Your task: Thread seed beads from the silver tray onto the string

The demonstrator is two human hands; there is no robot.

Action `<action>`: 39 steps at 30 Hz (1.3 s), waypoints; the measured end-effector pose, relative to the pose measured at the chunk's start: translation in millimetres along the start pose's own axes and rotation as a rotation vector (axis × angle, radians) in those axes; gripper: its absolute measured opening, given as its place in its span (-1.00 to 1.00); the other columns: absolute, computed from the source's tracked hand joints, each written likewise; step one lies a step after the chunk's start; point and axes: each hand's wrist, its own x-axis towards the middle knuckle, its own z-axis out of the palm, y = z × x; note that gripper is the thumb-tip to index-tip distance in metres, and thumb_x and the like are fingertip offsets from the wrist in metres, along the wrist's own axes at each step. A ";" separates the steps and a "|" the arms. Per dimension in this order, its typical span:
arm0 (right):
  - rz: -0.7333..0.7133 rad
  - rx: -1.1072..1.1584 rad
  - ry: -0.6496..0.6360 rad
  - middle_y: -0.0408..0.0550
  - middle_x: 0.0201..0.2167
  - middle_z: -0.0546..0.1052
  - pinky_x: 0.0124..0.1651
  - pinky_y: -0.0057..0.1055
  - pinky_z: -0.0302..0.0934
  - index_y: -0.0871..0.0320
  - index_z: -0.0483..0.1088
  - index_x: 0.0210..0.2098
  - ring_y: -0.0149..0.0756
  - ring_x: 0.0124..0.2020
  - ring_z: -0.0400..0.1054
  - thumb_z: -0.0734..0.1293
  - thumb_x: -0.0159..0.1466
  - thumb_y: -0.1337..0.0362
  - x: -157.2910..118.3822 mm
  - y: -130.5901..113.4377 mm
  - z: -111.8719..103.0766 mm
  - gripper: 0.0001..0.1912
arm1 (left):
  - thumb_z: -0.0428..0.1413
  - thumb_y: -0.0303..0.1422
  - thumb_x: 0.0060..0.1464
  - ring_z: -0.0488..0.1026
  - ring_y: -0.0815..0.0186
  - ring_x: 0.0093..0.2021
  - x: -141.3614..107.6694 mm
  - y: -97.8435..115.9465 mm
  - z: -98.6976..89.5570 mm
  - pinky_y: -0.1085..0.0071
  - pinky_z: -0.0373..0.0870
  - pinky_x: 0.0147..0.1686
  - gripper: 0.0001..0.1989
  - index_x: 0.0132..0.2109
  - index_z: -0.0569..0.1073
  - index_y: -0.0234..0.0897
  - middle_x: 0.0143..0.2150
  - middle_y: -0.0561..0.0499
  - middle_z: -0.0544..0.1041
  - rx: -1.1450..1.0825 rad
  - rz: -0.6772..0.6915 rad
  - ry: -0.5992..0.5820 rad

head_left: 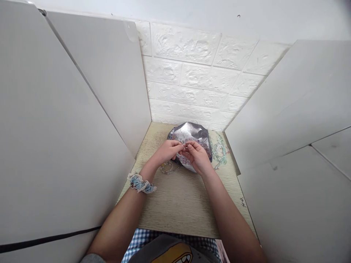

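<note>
My left hand [171, 149] and my right hand [196, 154] meet fingertip to fingertip above a silvery bag [189, 129]. Loose small beads in pink and mixed colours [200, 148] lie in the bag's opening. Between the pinched fingers of my left hand hangs a short pale string of beads [179, 155]. The thumb and forefinger of my right hand are pinched close beside it; what they grip is too small to make out. A blue and white lace-edged scrunchie [141, 183] circles my left wrist.
Green and clear bead strands [219, 151] lie right of the bag. A pale beaded loop [168, 167] lies at its left front. Small shiny pieces [242, 202] rest near the right edge of the wooden tabletop [175, 204]. White panels [109, 73] and a brick-patterned wall [189, 76] enclose it.
</note>
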 end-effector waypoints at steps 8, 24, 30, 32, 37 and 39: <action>-0.012 -0.089 0.020 -0.21 -0.51 0.39 -0.25 -0.45 0.24 0.15 0.27 -0.45 -0.49 -0.45 0.30 0.35 -0.06 0.21 0.4 -0.6 3.8 -0.78 | -0.08 -0.26 -0.09 0.10 0.52 -0.66 7.1 -13.5 0.2 0.53 -0.03 -0.67 -0.77 -0.54 0.25 -0.33 -0.63 0.11 0.19 -0.030 0.026 0.016; -0.135 -0.348 0.059 -0.20 -0.49 0.34 -0.21 -0.36 0.24 0.14 0.27 -0.42 -0.47 -0.45 0.27 0.27 0.02 0.21 -3.6 -0.3 5.8 -0.84 | -0.10 -0.27 -0.06 0.04 0.50 -0.60 6.5 -13.6 0.6 0.52 -0.09 -0.62 -0.76 -0.57 0.18 -0.33 -0.63 0.13 0.08 0.062 0.088 0.063; -0.149 -0.397 0.063 -0.18 -0.49 0.34 -0.22 -0.35 0.25 0.15 0.27 -0.41 -0.46 -0.45 0.28 0.26 0.03 0.20 -4.2 0.1 5.2 -0.83 | -0.10 -0.28 -0.06 0.05 0.49 -0.59 6.2 -12.8 0.5 0.52 -0.08 -0.61 -0.77 -0.55 0.20 -0.33 -0.63 0.13 0.09 0.060 0.087 0.055; -0.156 -0.415 0.067 -0.18 -0.49 0.34 -0.22 -0.35 0.25 0.15 0.27 -0.41 -0.45 -0.45 0.28 0.25 0.04 0.20 -4.5 0.0 5.1 -0.83 | -0.10 -0.28 -0.07 0.05 0.50 -0.59 6.2 -12.4 0.5 0.52 -0.08 -0.61 -0.78 -0.55 0.20 -0.33 -0.63 0.13 0.09 0.059 0.086 0.060; -0.171 -0.466 0.072 -0.16 -0.49 0.35 -0.22 -0.33 0.26 0.15 0.27 -0.40 -0.42 -0.44 0.30 0.24 0.05 0.20 -4.9 0.5 4.6 -0.84 | -0.10 -0.25 -0.07 0.05 0.49 -0.59 5.3 -10.2 0.7 0.52 -0.07 -0.61 -0.76 -0.56 0.21 -0.33 -0.63 0.13 0.09 0.056 0.085 0.055; -0.174 -0.488 0.072 -0.15 -0.48 0.36 -0.23 -0.32 0.26 0.14 0.27 -0.39 -0.40 -0.43 0.31 0.24 0.05 0.20 -4.9 1.0 4.2 -0.83 | -0.10 -0.24 -0.08 0.05 0.49 -0.59 4.7 -9.3 0.7 0.52 -0.07 -0.61 -0.74 -0.57 0.21 -0.33 -0.63 0.13 0.10 0.057 0.078 0.062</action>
